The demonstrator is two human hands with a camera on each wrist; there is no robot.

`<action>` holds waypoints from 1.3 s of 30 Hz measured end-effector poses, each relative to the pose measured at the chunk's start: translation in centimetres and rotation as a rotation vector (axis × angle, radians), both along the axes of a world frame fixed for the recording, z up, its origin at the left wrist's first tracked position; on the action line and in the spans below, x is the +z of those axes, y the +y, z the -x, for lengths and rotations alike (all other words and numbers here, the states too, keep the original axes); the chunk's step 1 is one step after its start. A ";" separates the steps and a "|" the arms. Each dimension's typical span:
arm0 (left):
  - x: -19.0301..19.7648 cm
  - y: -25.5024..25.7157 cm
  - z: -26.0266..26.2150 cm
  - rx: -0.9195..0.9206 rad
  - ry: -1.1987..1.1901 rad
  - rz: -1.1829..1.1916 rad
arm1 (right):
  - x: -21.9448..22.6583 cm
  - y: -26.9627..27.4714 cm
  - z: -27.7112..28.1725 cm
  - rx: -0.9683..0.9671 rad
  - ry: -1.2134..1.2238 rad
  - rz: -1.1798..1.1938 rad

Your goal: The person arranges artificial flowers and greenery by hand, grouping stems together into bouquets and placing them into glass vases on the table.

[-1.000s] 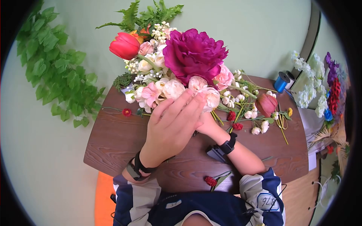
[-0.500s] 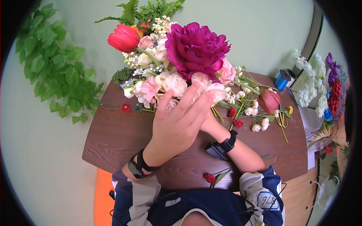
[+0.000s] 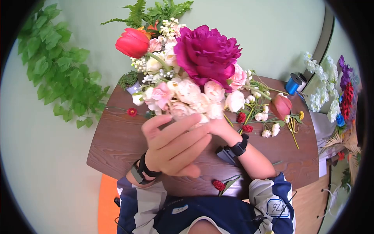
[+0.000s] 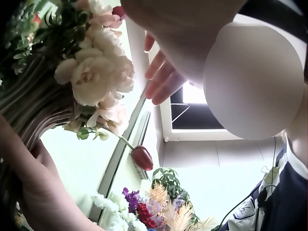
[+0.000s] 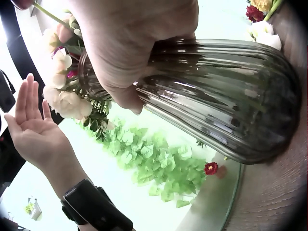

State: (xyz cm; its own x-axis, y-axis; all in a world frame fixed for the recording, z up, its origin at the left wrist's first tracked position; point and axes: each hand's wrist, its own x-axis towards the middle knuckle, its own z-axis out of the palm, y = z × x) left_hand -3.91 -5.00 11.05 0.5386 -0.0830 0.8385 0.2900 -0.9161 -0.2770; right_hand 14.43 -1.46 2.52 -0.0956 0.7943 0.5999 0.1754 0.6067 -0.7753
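A ribbed glass vase stands on the table, the right hand gripping its neck in the right wrist view. The vase holds a bouquet of pale pink roses, a large magenta peony and a red tulip. The left hand is in front of the lower roses in the head view, palm turned up and fingers spread, holding nothing. In the right wrist view the left hand is apart from the blossoms. The right hand is partly hidden behind the left in the head view.
A drooping dark pink tulip overhangs loose white blooms on the table's right side. A red flower lies near the front edge. A potted succulent and ribbon spools stand at the back; green vines hang left.
The left hand has come away from the roses, down toward the body, and turned its palm up. The right hand stays at the vase, and the bouquet has shifted slightly right.
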 end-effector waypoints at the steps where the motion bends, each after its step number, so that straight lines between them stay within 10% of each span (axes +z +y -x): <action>1: 0.0 0.0 0.7 0.006 -0.001 -0.002 | 0.2 -0.2 -0.5 -0.029 -0.058 0.153; 5: 0.1 0.6 2.4 0.075 -0.302 0.007 | -1.9 0.7 -3.6 0.069 -0.076 0.255; 7: 0.3 1.4 2.4 0.078 -0.431 -0.014 | -3.9 1.6 -4.3 0.214 0.379 0.442; 21: 0.5 5.8 1.2 -0.045 -0.833 0.308 | -4.0 1.5 -6.0 0.245 0.255 0.408; 39: 1.6 3.5 1.7 -0.225 -0.403 0.486 | -4.7 -0.8 -7.3 0.248 0.166 0.329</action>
